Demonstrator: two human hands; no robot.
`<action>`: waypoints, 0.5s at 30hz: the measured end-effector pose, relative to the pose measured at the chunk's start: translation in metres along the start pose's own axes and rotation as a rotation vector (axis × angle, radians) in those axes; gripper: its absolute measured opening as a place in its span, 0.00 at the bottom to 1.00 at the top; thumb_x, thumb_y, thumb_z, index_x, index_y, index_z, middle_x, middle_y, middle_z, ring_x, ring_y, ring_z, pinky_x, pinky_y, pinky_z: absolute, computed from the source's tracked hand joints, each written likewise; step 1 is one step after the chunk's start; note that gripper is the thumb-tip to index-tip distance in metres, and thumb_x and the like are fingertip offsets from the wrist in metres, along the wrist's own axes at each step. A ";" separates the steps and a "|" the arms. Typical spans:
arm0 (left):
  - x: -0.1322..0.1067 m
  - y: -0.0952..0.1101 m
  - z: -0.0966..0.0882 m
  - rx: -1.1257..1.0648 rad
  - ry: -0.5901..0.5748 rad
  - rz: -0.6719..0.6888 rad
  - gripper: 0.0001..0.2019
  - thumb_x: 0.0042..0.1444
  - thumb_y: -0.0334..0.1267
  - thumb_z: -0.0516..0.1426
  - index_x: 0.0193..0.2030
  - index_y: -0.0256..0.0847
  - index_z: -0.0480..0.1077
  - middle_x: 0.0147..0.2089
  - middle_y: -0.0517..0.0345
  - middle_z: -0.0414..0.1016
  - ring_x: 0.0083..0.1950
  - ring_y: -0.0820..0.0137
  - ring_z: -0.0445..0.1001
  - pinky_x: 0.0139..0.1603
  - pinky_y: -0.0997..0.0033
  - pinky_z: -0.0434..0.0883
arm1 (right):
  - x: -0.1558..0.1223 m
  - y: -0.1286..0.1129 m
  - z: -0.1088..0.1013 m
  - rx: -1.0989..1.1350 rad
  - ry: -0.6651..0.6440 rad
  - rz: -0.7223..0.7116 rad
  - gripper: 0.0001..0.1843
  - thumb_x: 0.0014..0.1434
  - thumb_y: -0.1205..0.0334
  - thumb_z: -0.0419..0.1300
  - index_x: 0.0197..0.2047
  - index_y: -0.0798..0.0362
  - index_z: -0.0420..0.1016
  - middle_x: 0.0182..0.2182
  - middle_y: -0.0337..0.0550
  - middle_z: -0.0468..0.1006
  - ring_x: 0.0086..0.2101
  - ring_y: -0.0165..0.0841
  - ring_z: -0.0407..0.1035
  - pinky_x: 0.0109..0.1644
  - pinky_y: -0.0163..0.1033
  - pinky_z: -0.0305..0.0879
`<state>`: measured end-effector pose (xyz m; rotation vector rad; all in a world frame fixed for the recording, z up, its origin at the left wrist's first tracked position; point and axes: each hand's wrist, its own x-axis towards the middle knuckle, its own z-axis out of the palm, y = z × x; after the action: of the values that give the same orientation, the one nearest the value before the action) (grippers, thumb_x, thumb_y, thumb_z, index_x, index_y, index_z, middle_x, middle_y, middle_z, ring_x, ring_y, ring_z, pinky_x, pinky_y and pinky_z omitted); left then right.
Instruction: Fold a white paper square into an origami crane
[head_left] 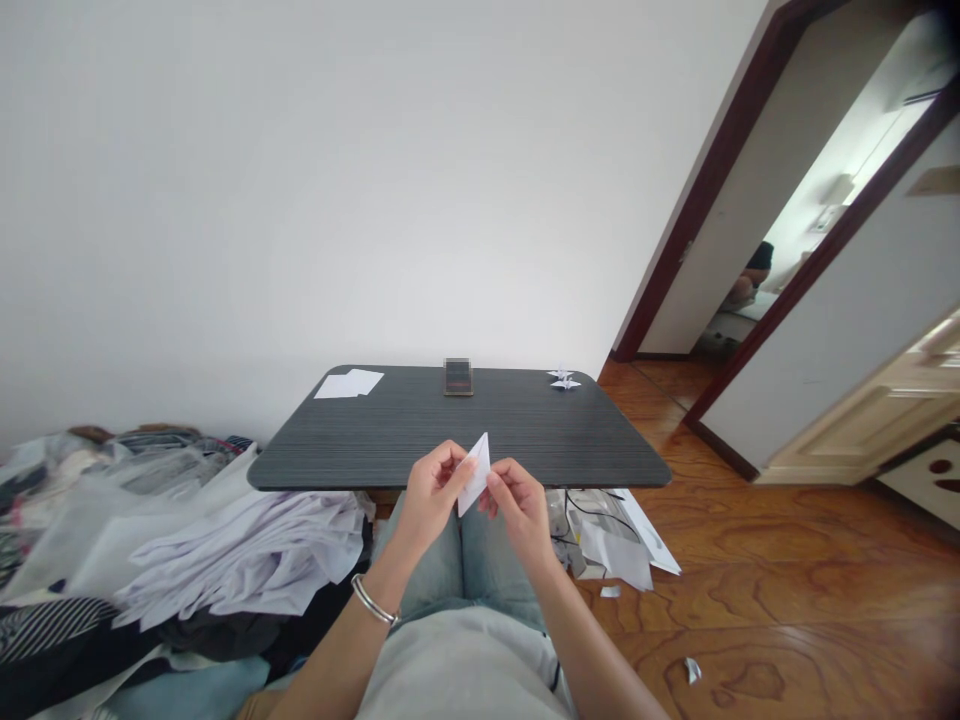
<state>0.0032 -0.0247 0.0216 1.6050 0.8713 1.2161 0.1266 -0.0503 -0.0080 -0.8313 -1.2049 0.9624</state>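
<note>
Both hands meet over my lap at the near edge of a dark table. They pinch a small folded piece of white paper, narrow and pointed at the top. My left hand, with a silver bangle on its wrist, grips the paper's left side with curled fingers. My right hand pinches its right edge between thumb and fingers. The paper is held upright, just above the table's front edge.
On the table lie white paper sheets at the far left, a phone at the far middle and folded paper cranes at the far right. Clothes and plastic pile at left. Papers and scraps litter the wooden floor. An open doorway stands at right.
</note>
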 end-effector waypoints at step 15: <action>0.000 -0.003 -0.005 0.055 -0.019 0.080 0.18 0.50 0.36 0.59 0.50 0.40 0.70 0.40 0.53 0.74 0.37 0.70 0.72 0.37 0.72 0.72 | 0.005 -0.004 -0.004 0.023 0.157 -0.051 0.11 0.52 0.61 0.61 0.40 0.52 0.72 0.27 0.40 0.73 0.24 0.28 0.65 0.21 0.30 0.62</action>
<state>-0.0015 -0.0227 0.0187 1.7072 0.8422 1.2400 0.1313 -0.0470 -0.0032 -0.8384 -1.0725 0.8524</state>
